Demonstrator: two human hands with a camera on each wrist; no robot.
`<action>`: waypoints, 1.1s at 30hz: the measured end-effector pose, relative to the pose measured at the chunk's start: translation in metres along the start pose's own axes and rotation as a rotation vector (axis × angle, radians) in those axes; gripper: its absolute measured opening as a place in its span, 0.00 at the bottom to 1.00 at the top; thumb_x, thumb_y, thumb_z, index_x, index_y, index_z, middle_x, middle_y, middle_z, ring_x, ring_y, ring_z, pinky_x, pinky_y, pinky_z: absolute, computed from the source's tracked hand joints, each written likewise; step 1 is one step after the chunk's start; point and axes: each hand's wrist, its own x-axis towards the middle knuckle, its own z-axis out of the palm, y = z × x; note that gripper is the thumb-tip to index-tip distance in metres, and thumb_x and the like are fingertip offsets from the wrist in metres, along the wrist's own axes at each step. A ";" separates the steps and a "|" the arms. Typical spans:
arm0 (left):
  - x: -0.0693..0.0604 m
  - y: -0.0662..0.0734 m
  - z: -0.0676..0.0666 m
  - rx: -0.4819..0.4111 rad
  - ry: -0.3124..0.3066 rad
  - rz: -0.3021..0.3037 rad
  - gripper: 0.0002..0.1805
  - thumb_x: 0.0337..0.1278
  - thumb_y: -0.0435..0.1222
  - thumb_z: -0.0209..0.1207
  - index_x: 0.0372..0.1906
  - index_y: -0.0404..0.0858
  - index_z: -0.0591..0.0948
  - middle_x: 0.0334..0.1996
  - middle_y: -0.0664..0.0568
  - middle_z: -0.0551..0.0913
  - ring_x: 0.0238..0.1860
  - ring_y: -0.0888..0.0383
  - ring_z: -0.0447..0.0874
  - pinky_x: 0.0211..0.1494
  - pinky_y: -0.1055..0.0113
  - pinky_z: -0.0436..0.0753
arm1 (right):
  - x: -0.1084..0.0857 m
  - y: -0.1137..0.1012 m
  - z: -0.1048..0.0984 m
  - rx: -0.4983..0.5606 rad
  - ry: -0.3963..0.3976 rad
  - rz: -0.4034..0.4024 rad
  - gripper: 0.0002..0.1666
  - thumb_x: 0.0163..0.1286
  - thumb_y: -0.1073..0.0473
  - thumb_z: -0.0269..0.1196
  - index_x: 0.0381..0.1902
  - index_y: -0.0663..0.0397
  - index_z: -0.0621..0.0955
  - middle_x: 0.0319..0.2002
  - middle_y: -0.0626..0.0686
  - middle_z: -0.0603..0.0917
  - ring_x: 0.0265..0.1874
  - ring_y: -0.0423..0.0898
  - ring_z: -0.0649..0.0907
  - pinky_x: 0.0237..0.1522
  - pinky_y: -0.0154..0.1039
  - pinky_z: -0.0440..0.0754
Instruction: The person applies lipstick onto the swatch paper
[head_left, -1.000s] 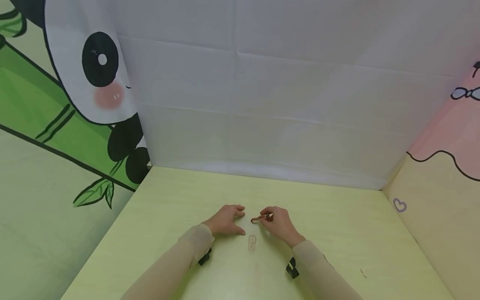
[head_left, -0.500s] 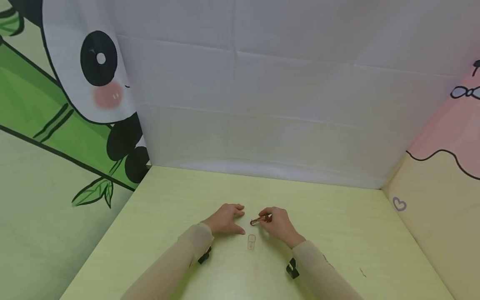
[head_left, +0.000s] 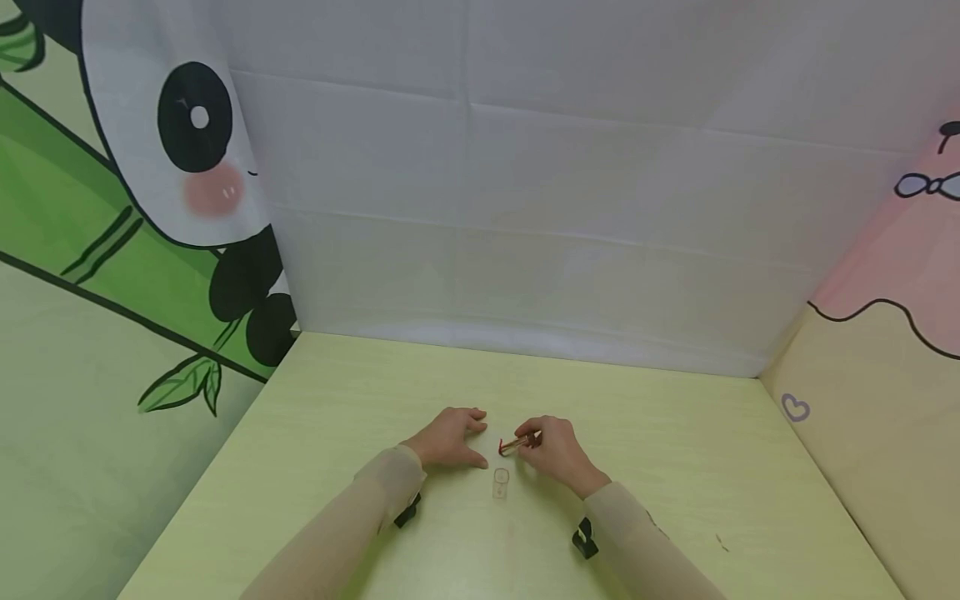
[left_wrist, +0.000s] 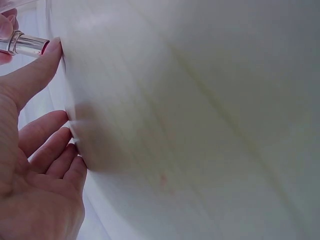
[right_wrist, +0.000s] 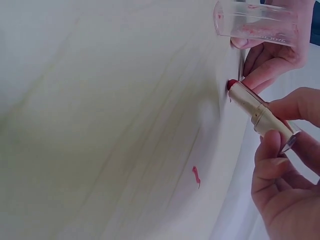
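Observation:
The right hand (head_left: 558, 454) pinches a gold lipstick (right_wrist: 267, 117) between thumb and fingers. Its red tip (right_wrist: 232, 84) points left and down at the table surface, beside a short red mark (head_left: 500, 446). The left hand (head_left: 448, 439) rests on the table to the left, thumb and fingers spread and holding nothing; its fingertips touch the surface in the left wrist view. A clear cap (head_left: 500, 484) stands on the table between the wrists, nearer the person, with red smears on its wall in the right wrist view.
The pale yellow table (head_left: 360, 375) has a small red streak (head_left: 722, 542) at the right. A white sheet (head_left: 525, 208) hangs behind it. Printed panels stand at both sides, and a dark wrist band part (head_left: 585, 539) sits under the right sleeve.
The lipstick tip has shifted slightly left and toward the person, and a red line now shows beside it. The left hand keeps its pose, and the right hand keeps its grip.

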 end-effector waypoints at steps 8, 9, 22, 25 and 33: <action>-0.002 -0.002 0.000 -0.001 -0.002 -0.009 0.38 0.41 0.50 0.73 0.58 0.33 0.78 0.65 0.48 0.70 0.66 0.49 0.63 0.65 0.57 0.64 | -0.003 -0.004 0.001 0.015 -0.019 0.008 0.10 0.56 0.68 0.66 0.38 0.60 0.85 0.33 0.47 0.84 0.28 0.39 0.79 0.31 0.37 0.79; -0.002 -0.003 0.001 0.000 -0.003 -0.013 0.38 0.42 0.50 0.73 0.58 0.33 0.78 0.65 0.48 0.70 0.67 0.49 0.63 0.65 0.57 0.64 | -0.004 -0.004 0.001 0.014 -0.023 0.010 0.10 0.56 0.68 0.66 0.38 0.60 0.85 0.33 0.47 0.84 0.28 0.39 0.79 0.31 0.37 0.79; -0.005 0.001 -0.001 -0.021 -0.002 0.013 0.38 0.41 0.48 0.74 0.57 0.31 0.78 0.64 0.46 0.71 0.66 0.48 0.63 0.65 0.57 0.64 | -0.011 -0.003 -0.008 0.034 -0.001 0.020 0.10 0.59 0.65 0.66 0.40 0.57 0.85 0.31 0.45 0.81 0.29 0.41 0.78 0.31 0.38 0.78; -0.007 0.002 -0.002 -0.023 -0.003 0.005 0.38 0.41 0.48 0.74 0.57 0.31 0.78 0.64 0.46 0.71 0.66 0.48 0.63 0.65 0.57 0.64 | -0.012 -0.004 -0.010 0.043 0.010 0.028 0.09 0.59 0.65 0.66 0.40 0.58 0.85 0.30 0.45 0.81 0.28 0.42 0.78 0.30 0.38 0.77; -0.008 0.001 -0.001 -0.015 0.000 0.006 0.38 0.40 0.48 0.75 0.57 0.32 0.79 0.63 0.47 0.71 0.66 0.48 0.64 0.65 0.57 0.63 | -0.015 -0.003 -0.009 0.057 0.023 0.049 0.08 0.60 0.66 0.67 0.39 0.57 0.85 0.31 0.46 0.82 0.28 0.41 0.78 0.27 0.36 0.78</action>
